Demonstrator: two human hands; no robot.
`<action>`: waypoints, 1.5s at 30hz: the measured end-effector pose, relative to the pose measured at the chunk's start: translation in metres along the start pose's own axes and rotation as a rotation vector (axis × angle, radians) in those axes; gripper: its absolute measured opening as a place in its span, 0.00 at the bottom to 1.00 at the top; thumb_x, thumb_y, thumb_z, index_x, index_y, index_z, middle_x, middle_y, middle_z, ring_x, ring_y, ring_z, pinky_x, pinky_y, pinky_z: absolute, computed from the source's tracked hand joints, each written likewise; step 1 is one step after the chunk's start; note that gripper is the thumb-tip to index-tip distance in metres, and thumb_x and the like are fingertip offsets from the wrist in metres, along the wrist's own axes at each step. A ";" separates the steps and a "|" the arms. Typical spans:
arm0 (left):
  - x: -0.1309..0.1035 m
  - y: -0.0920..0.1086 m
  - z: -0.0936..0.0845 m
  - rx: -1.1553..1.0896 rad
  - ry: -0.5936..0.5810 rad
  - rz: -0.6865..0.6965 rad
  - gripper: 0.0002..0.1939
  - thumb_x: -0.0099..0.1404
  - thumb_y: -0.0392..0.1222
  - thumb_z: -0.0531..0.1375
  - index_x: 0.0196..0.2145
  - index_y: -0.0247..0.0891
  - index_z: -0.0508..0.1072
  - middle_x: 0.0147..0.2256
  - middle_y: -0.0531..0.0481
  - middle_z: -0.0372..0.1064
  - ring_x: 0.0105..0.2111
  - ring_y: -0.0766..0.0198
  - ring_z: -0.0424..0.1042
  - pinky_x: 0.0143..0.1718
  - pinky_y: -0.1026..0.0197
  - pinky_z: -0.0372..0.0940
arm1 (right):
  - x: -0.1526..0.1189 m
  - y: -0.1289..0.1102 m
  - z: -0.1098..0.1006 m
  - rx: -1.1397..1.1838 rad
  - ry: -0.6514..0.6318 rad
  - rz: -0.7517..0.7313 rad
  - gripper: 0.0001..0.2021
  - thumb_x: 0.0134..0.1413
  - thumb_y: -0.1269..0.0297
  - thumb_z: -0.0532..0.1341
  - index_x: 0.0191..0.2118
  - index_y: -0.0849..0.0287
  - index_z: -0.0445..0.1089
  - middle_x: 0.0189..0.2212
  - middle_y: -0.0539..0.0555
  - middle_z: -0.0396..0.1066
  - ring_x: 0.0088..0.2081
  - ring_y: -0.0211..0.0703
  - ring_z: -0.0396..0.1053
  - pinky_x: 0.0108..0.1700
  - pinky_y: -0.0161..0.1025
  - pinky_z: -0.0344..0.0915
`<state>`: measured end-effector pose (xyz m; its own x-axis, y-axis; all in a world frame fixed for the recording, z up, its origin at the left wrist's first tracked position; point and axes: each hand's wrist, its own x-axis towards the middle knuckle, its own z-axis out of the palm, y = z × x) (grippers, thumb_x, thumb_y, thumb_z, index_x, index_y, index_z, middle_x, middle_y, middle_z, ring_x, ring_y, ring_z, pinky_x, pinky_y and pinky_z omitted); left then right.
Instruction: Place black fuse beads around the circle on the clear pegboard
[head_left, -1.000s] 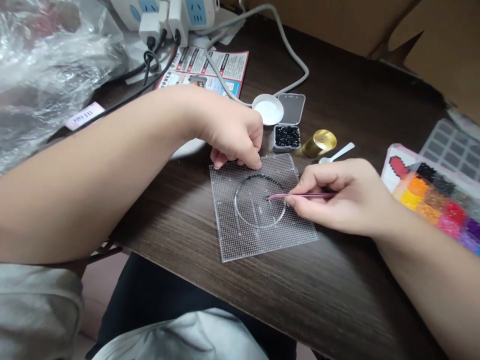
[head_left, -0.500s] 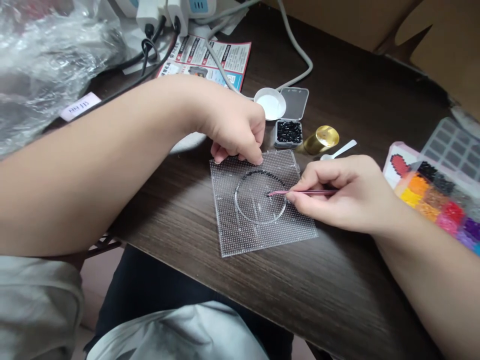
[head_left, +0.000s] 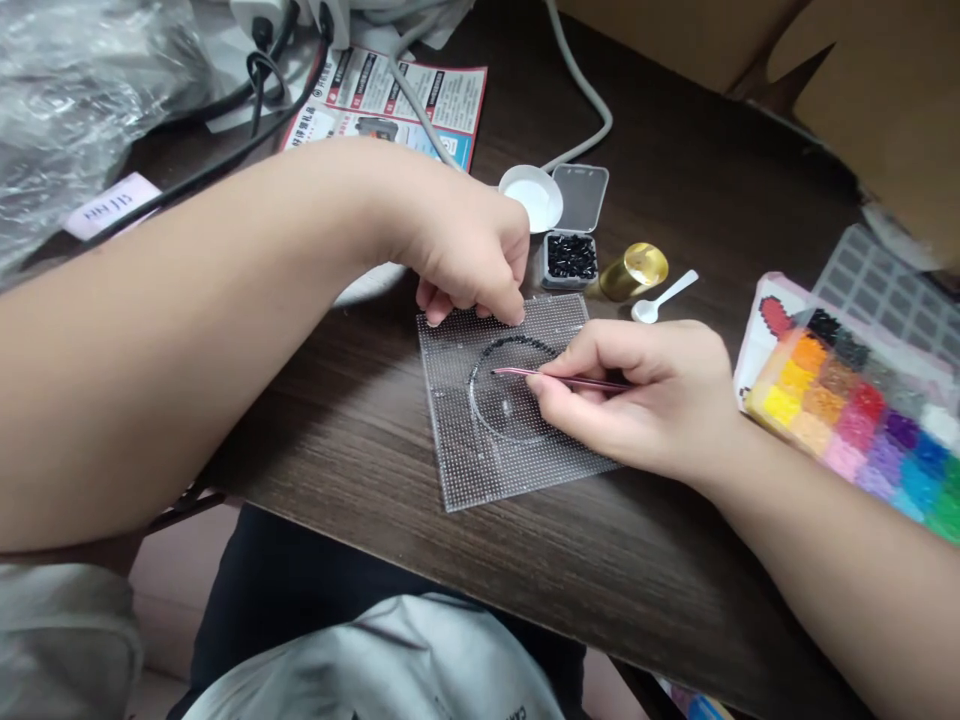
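A clear square pegboard (head_left: 480,470) lies on the dark wooden table, with a circular outline on it. Black beads (head_left: 517,340) line the upper arc of that circle. My left hand (head_left: 476,250) is closed at the board's far edge, thumb and curled fingers against it. Pinched in my right hand (head_left: 637,395) are pink tweezers (head_left: 570,380), pointing left over the inside of the circle. At their tip is a tiny dark speck, apparently a black bead. My right hand hides the board's right side.
Beyond the board stand an open box of black beads (head_left: 570,258), a white dish (head_left: 531,197), a gold cylinder (head_left: 636,272) and a white spoon (head_left: 664,298). A sorted bead case (head_left: 862,420) lies at right. Cables (head_left: 577,60), a leaflet (head_left: 450,100) and plastic wrap (head_left: 82,120) occupy the back left.
My right hand has moved left with the tweezers, their tip shifting from near the circle's middle towards its left side. My left hand stays at the board's edge. The view has shifted slightly.
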<state>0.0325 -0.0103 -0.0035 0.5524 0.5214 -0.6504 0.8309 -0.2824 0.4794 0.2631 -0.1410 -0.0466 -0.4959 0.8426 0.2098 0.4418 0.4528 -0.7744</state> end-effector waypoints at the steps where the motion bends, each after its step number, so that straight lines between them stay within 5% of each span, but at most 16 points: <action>1: 0.000 0.000 0.000 0.002 -0.001 0.003 0.28 0.84 0.40 0.70 0.22 0.44 0.76 0.16 0.58 0.72 0.14 0.65 0.73 0.20 0.61 0.67 | 0.000 -0.001 0.002 -0.028 0.006 -0.016 0.10 0.72 0.70 0.74 0.34 0.54 0.84 0.21 0.49 0.73 0.22 0.38 0.62 0.24 0.43 0.57; 10: 0.000 0.002 0.002 0.020 0.006 -0.012 0.25 0.83 0.45 0.70 0.25 0.43 0.76 0.15 0.57 0.70 0.15 0.62 0.73 0.23 0.58 0.61 | 0.003 0.003 0.006 -0.055 -0.010 -0.069 0.10 0.72 0.70 0.74 0.35 0.54 0.85 0.22 0.48 0.75 0.22 0.37 0.63 0.23 0.42 0.56; 17: -0.003 0.004 0.000 0.019 -0.015 -0.005 0.24 0.83 0.42 0.69 0.25 0.44 0.75 0.17 0.57 0.70 0.17 0.60 0.75 0.28 0.57 0.69 | 0.003 0.002 0.006 -0.075 -0.037 -0.077 0.09 0.71 0.71 0.74 0.36 0.54 0.85 0.23 0.48 0.77 0.21 0.38 0.64 0.23 0.41 0.59; 26: -0.005 0.004 0.000 -0.006 -0.009 0.026 0.26 0.83 0.41 0.68 0.24 0.44 0.75 0.16 0.57 0.69 0.17 0.61 0.74 0.24 0.59 0.68 | 0.002 -0.001 0.006 -0.066 -0.016 -0.033 0.09 0.71 0.68 0.75 0.35 0.54 0.86 0.21 0.48 0.75 0.21 0.38 0.65 0.23 0.42 0.58; 34: -0.006 0.003 0.001 -0.029 0.004 0.011 0.28 0.84 0.41 0.69 0.23 0.43 0.74 0.16 0.57 0.69 0.17 0.63 0.75 0.23 0.62 0.70 | -0.002 0.011 -0.016 -0.039 0.101 -0.057 0.09 0.66 0.64 0.82 0.33 0.50 0.87 0.20 0.47 0.75 0.20 0.39 0.66 0.21 0.40 0.58; 45: -0.002 -0.004 -0.003 0.006 -0.047 -0.074 0.30 0.84 0.43 0.69 0.21 0.42 0.75 0.16 0.53 0.75 0.16 0.65 0.74 0.25 0.64 0.65 | 0.003 0.027 -0.034 0.089 -0.097 -0.004 0.10 0.66 0.69 0.79 0.31 0.51 0.86 0.17 0.44 0.67 0.18 0.34 0.58 0.20 0.38 0.49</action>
<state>0.0278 -0.0081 -0.0020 0.4919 0.5029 -0.7107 0.8699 -0.2497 0.4254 0.2992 -0.1161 -0.0469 -0.5695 0.8068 0.1571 0.3738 0.4245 -0.8247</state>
